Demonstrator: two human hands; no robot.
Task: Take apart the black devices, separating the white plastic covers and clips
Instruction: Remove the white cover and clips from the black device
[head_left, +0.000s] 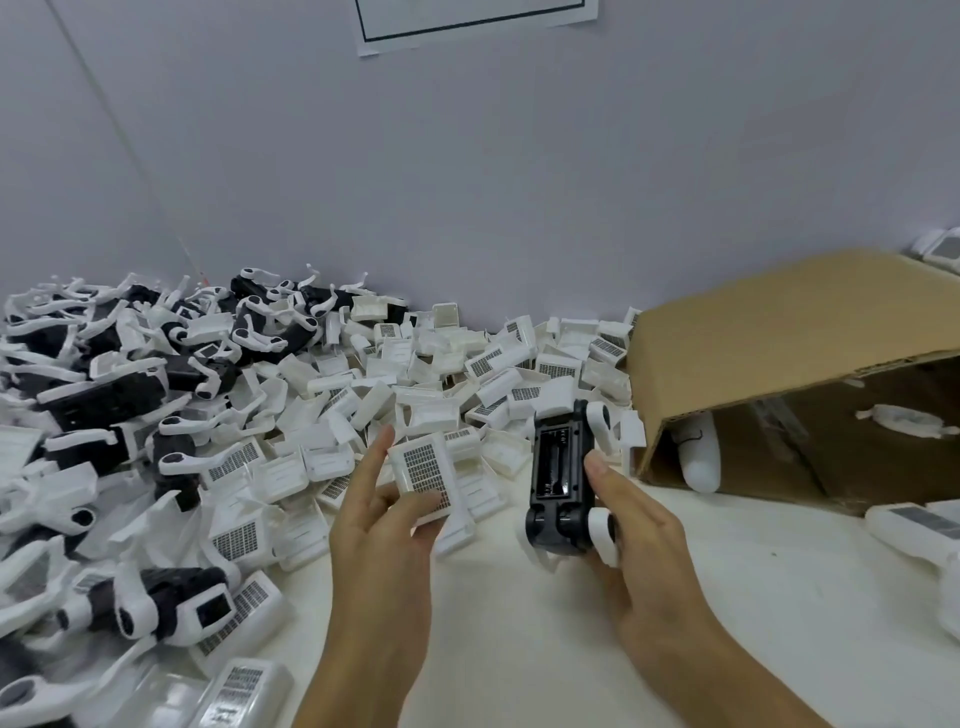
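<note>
A white battery cover (423, 475), printed label up, is pinched in the left hand (387, 519), index finger extended, just above the heap of removed covers (467, 374) at centre; release onto that heap appears intended. A black device (563, 483) is grasped lengthwise in the right hand (631, 525), its open battery bay turned upward, white clips (602, 527) attached and judged next for removal. Undismantled devices (104, 395) are piled far left. A tipped cardboard box (800, 374) lies at right.
</note>
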